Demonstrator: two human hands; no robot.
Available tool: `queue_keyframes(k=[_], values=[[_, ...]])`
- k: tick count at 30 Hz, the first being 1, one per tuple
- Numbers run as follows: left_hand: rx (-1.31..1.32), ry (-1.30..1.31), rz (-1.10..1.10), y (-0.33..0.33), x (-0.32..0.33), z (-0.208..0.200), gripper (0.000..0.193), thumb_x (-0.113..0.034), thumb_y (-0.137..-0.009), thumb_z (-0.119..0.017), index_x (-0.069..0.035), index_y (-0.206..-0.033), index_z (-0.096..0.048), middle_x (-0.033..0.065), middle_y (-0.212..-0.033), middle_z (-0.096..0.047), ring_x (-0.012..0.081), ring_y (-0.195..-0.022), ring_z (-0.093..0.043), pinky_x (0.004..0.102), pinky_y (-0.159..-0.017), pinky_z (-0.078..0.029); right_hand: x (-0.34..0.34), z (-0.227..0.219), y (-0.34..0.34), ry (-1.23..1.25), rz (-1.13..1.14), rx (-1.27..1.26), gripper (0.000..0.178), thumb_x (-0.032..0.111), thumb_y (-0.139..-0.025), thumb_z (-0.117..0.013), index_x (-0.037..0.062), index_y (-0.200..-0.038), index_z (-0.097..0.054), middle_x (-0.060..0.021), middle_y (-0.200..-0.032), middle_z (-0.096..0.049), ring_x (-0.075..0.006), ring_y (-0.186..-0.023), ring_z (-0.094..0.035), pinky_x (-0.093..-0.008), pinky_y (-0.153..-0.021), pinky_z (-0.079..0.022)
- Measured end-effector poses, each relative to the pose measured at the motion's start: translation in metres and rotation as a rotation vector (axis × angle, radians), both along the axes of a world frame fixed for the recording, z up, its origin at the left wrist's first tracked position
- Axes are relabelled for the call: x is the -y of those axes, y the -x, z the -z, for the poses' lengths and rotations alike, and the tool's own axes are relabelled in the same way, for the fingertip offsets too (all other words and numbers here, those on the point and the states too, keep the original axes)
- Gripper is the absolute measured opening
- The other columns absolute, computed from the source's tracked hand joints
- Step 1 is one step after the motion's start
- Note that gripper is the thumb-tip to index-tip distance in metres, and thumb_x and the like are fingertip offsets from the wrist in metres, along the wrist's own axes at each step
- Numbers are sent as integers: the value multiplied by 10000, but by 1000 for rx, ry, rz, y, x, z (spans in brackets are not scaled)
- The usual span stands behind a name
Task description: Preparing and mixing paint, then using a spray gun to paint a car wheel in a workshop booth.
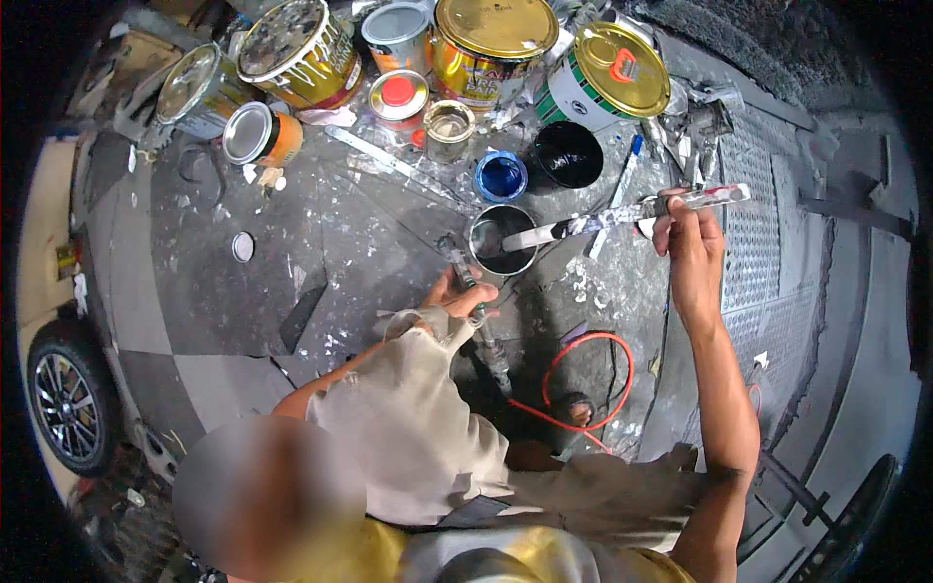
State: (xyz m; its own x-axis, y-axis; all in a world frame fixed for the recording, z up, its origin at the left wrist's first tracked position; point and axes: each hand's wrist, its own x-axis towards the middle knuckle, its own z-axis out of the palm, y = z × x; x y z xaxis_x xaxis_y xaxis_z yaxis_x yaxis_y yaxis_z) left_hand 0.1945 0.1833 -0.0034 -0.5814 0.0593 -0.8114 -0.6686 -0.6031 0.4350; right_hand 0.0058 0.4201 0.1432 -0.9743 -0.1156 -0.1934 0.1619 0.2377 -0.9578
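Note:
My right hand (692,243) pinches the upper part of a long flat stirring stick (593,220) smeared with white and dark paint. The stick slants down to the left, and its lower end is inside the rim of an open round can (476,241) with a dark inside. Just below the can, my left hand (465,293) is closed round a paint-stained spray gun (493,352), its lower end joined to an orange hose (630,374). Above the can stand a small blue paint pot (501,176) and a black tub (567,155).
Several paint cans stand at the back, among them a gold-lidded tin (496,27) and a white-green tin (607,73). A paint-marked strip (397,165) and a round lid (243,247) lie on the stained floor. A perforated metal panel (753,214) is at the right, a car wheel (70,396) far left.

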Motion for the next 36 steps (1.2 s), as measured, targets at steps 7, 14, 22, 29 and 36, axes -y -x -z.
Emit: queue_keyframes(k=[7,14,22,29,36], values=[[43,65,-53,-5,6,-9,491,-170,-876,-723,-144,-1277,-441,142,-1311,-538,414,-1108,-637,589,-911,-543,-84,80,45,182,193,265,232,242,-984,-567,25,-1049,-612,-13,-645,-523,-119,-583,-454,-261,-572,-343],[-2,20,77,-4,12,-18,525,-211,-906,-694,-135,-1344,-414,105,-1375,-530,406,-1144,-630,603,-987,-481,-77,111,66,-32,324,-188,219,219,-1018,-556,15,-1045,-629,-29,-767,-620,-98,-658,-547,-259,-630,-443],[-40,-36,263,24,2,-48,553,-209,-923,-695,-152,-1402,-425,93,-1398,-557,357,-1187,-629,609,-1017,-435,-58,126,-6,-740,-393,-642,436,-91,-851,-572,36,-1266,-610,-189,-996,-626,-398,-933,-613,-400,-809,-509],[-155,24,287,55,-5,-88,553,-279,-936,-717,-193,-1411,-447,54,-1344,-583,307,-1150,-648,356,-625,-583,2,39,-82,-348,-703,-581,475,110,-802,-721,-15,-1234,-569,-192,-1090,-562,-388,-1023,-570,-445,-854,-497],[-435,-75,379,113,-61,-141,630,-346,-943,-715,-63,-1412,-404,68,-1249,-589,157,-1100,-611,330,-808,-560,31,19,-90,-387,-188,-521,496,15,-823,-687,-36,-1283,-508,-251,-1125,-547,-472,-1004,-591,-489,-847,-507]])
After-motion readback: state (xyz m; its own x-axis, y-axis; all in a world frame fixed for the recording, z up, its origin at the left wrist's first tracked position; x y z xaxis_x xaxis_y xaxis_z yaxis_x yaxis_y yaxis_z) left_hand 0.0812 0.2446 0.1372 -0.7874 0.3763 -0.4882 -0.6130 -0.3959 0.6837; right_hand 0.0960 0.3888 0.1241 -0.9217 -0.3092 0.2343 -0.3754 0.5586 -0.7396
